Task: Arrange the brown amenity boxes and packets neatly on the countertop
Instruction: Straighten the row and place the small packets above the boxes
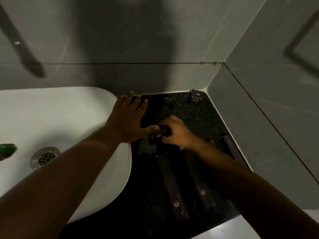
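Left hand (128, 116) spread flat at centre frame, small dark box (159, 133) gripped by right hand (176, 132), long boxes (172, 187) laid on black counter (189, 114), lower right.

Grey tiled walls (120, 40) meet in corner (dim light).

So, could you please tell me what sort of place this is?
Most likely a hotel bathroom: a white basin with a metal drain, a dark stone countertop set into grey tiled walls, and branded amenity boxes laid out beside the basin.
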A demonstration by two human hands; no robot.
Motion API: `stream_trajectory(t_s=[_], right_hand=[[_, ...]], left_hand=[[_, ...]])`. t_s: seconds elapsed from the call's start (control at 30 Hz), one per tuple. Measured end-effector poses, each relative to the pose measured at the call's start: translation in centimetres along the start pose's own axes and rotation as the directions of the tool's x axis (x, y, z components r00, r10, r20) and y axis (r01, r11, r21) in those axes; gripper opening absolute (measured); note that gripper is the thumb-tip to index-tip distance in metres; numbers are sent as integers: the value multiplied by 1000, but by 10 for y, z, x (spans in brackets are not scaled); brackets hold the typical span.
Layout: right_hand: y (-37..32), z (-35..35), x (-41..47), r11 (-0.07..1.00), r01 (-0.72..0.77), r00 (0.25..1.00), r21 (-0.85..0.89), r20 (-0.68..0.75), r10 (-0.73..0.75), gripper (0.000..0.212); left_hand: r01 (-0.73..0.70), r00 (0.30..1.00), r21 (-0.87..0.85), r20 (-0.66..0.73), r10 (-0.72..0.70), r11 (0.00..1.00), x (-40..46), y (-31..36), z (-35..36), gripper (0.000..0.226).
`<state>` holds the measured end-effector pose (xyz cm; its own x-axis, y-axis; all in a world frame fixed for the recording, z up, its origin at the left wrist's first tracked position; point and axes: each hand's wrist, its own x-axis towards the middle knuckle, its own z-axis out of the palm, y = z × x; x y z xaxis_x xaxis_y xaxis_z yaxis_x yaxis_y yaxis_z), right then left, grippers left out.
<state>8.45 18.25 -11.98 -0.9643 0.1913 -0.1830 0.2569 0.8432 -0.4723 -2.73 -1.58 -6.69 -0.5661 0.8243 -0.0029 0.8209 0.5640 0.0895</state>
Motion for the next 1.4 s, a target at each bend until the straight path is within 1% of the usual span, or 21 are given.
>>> stream_trajectory(t_s=[0.1,0.2,0.33,0.5,0.57,0.6,0.67,0.7,0.77,0.83,0.87,0.93,1.0,1.03,1.1,1.17,1.2,1.23,1.3,1.33,1.4], right_hand=[[-6,9,-3,991,101,992,-89,84,-94,52],[-4,13,-4,975,162,983,-150,108,-146,60],[-1,18,-4,981,127,988,-148,103,-113,70],[-4,17,-10,988,104,990,-112,105,-93,73],[-2,11,-16,999,34,995,-26,92,-32,75],[0,6,-20,999,-9,998,41,57,6,76],[6,-9,-26,982,-92,992,162,-70,105,73],[11,-18,-26,969,-144,973,199,-148,175,68],[27,-41,-15,921,-276,895,276,-277,351,56],[46,-65,6,849,-384,800,364,-328,502,46],[57,-77,18,819,-427,762,383,-336,554,46],[75,-93,43,772,-527,698,356,-336,632,55],[90,-99,64,730,-601,663,325,-306,683,69],[94,-100,74,717,-613,664,332,-274,695,73],[100,-97,91,729,-612,697,305,-226,680,71],[104,-93,105,754,-614,723,233,-216,656,64],[106,-91,112,751,-628,717,205,-223,661,64],[107,-88,117,726,-657,687,201,-236,687,65],[106,-83,121,654,-719,601,235,-264,755,68],[105,-81,120,645,-723,585,247,-277,762,67],[105,-83,115,678,-681,611,278,-296,734,67]], left_hand=[[-3,1000,-7,-6,3,1000,-1,0,1,110],[-3,1000,-23,-6,3,1000,-1,0,1,109],[2,1000,-43,-1,-2,999,-2,0,-1,107],[0,1000,-37,-3,0,999,-2,0,-1,105],[-6,1000,-34,0,6,999,-2,0,0,105],[-9,1000,-32,-1,9,999,-2,-1,1,105],[-5,1000,-19,-11,5,1000,-3,-2,2,103],[-2,1000,-14,-15,1,1000,-3,-2,2,103],[0,1000,-8,-12,0,1000,-2,-2,3,103],[8,1000,-9,-18,-8,1000,-1,-2,4,104],[11,1000,-11,-22,-11,1000,-1,-2,4,104],[16,1000,-12,-18,-16,1000,0,-3,6,104],[28,1000,-3,-4,-28,1000,2,-3,8,107],[35,999,3,3,-35,999,3,-3,9,108],[50,999,13,8,-50,999,4,-3,9,108],[53,999,7,-2,-53,999,3,-2,8,105],[49,999,-2,-4,-49,999,2,-2,7,103],[44,999,-15,-5,-44,999,1,-1,6,101],[41,999,-46,-13,-41,998,0,-1,4,99],[40,999,-55,-18,-41,998,0,-1,3,99],[36,999,-52,-22,-38,998,0,-1,3,98]])
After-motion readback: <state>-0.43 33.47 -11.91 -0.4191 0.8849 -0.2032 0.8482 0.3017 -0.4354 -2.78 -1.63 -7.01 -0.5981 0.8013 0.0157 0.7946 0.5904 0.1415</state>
